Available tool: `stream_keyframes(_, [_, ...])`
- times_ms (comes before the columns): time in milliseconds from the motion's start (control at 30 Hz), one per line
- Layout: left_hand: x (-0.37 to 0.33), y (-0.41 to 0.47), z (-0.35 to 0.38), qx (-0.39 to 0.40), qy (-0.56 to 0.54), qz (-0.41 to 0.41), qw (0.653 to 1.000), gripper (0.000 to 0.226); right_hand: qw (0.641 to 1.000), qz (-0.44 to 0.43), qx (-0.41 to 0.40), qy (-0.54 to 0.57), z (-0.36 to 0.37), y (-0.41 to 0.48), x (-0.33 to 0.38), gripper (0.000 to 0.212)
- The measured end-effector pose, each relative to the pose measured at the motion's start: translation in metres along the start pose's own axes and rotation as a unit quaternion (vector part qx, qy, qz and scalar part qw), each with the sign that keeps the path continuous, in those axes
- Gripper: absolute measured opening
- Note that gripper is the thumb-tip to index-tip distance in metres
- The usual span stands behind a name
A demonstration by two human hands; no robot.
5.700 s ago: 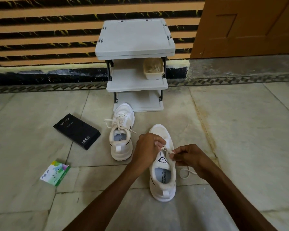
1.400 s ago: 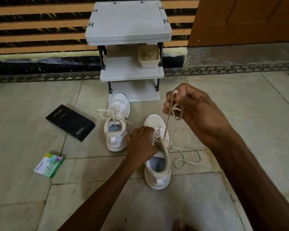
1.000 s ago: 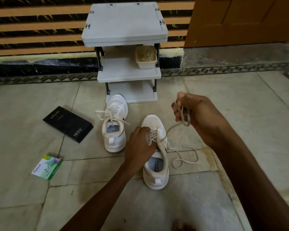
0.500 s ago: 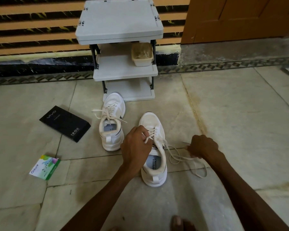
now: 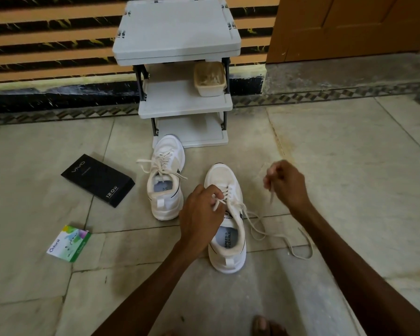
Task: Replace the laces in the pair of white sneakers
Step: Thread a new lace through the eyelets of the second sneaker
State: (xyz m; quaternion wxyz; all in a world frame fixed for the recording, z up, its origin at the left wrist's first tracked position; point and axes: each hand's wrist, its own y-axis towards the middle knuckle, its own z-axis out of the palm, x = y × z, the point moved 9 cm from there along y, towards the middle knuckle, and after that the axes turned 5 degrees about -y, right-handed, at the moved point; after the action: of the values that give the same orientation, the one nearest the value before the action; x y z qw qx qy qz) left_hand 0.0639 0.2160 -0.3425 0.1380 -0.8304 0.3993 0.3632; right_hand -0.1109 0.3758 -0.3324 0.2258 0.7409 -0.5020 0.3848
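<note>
Now: both hands on the lace of the near shoe

Near white mesh sneaker [image 5: 227, 229] stands upright on the beige tiled floor [image 5: 349, 178], about mid-floor. Its long axis runs away from the person, toe toward the grey plastic three-tier rack [image 5: 180, 44], heel toward the camera. Second white sneaker [image 5: 166, 180] is just left and further out, pointing the same way, laced, toe near the rack base.

Left hand [image 5: 201, 214]: fingers curled, pinching the cream flat lace [image 5: 260, 229] at the left eyelets. Right hand [image 5: 286, 184]: raised right of the toe, curled round a lace end. It is blurred and the tip hangs below the fist. Slack loops lie on the floor right of the shoe.

Black rectangular box [image 5: 97, 179] and small green carton [image 5: 69, 243] lie toward the floor's left edge.
</note>
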Motion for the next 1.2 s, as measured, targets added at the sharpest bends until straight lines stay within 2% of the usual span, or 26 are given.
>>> stream_keyframes(100, [0.002, 0.002, 0.005, 0.02, 0.001, -0.002, 1.0, 0.007, 0.981, -0.075, -0.024, 0.175, -0.036, 0.003, 0.078, 0.012])
stream_keyframes(200, [0.004, 0.003, 0.008, 0.029, 0.004, -0.01, 1.0, 0.007, 0.952, -0.159, -0.003, 0.263, -0.074, -0.008, 0.151, 0.011])
stream_keyframes(333, [0.006, 0.003, 0.009, 0.04, -0.015, -0.01, 0.999, 0.011, 0.925, -0.237, 0.026, 0.296, -0.101, -0.033, 0.21, 0.014])
stream_keyframes(533, [0.006, 0.003, 0.009, 0.062, -0.044, -0.01, 0.997, 0.017, 0.927, -0.235, 0.042, 0.289, -0.099, -0.049, 0.223, 0.011])
stream_keyframes(633, [0.01, 0.003, 0.003, 0.046, -0.077, -0.031, 0.995, 0.025, 0.956, -0.205, 0.067, 0.201, -0.075, -0.047, 0.207, 0.008])
stream_keyframes(733, [0.016, 0.005, -0.001, 0.046, -0.093, -0.06, 0.993, 0.025, 0.982, -0.151, 0.11, 0.018, -0.027, -0.043, 0.164, 0.013])
stream_keyframes(800, [0.021, 0.006, -0.002, 0.058, -0.104, -0.078, 0.99, 0.02, 0.973, -0.124, 0.138, -0.135, 0.008, -0.045, 0.13, 0.018])
stream_keyframes(867, [0.026, 0.007, -0.003, 0.076, -0.113, -0.097, 0.986, 0.017, 0.953, -0.116, 0.155, -0.233, 0.037, -0.051, 0.104, 0.017])
stream_keyframes(933, [0.031, 0.008, -0.003, 0.091, -0.129, -0.118, 0.98, 0.017, 0.936, -0.12, 0.165, -0.288, 0.059, -0.057, 0.087, 0.009])
stream_keyframes(1000, [0.034, 0.008, -0.004, 0.1, -0.142, -0.133, 0.976, 0.016, 0.919, -0.135, 0.177, -0.325, 0.075, -0.061, 0.077, 0.011])
stream_keyframes(1200, [0.04, 0.006, -0.001, 0.13, -0.187, -0.175, 0.958, 0.01, 0.907, -0.14, 0.217, -0.331, 0.091, -0.064, 0.07, 0.018])
